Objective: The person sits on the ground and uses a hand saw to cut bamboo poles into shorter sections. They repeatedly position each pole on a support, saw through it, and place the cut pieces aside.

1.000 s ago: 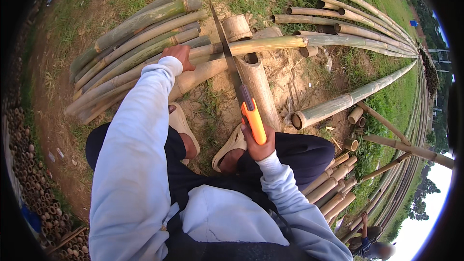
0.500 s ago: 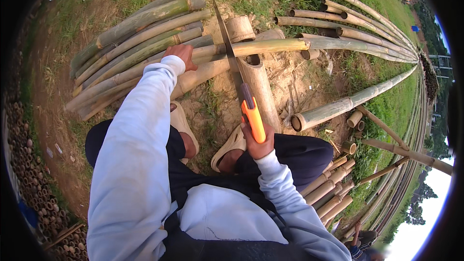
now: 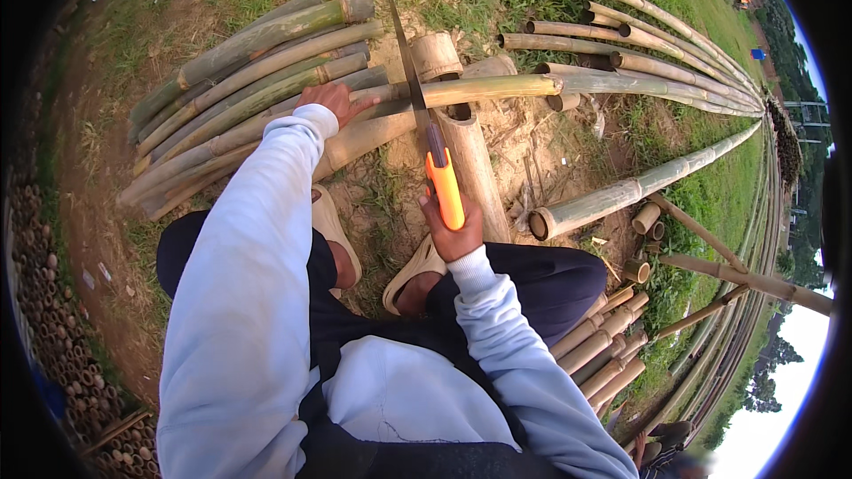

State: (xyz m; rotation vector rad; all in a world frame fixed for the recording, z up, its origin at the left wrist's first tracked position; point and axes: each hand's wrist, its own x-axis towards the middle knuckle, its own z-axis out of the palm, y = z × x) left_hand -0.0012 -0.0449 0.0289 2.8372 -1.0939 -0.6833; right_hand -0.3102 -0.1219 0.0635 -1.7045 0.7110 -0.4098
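1. Head view, right hand: the right hand [image 3: 457,220] has its fingers closed around the orange handle of a saw [image 3: 445,188]. The blade points up and away from the person, tip toward the grass.
2. Same view, left hand: the left hand [image 3: 330,104] sits on top of a pole [image 3: 501,88], left of the blade, with one digit poking out toward it. Can't tell if the other fingers wrap around.
3. The pole is bamboo, lying crosswise in front of the person, and the blade crosses it right of the left hand. Can't tell how deep the teeth sit, if at all.
4. Near the crossing there's a short block [image 3: 435,57] on the far side and a thick log [image 3: 477,173] on the near side, open end by the pole.
5. Around that: a stack [image 3: 253,58] on the left, more bamboo [image 3: 670,34] at upper right, and cut pieces [image 3: 590,350] beside the right knee.
6. Feet are in tan sandals [image 3: 333,226], either side of some bare dirt and grass.
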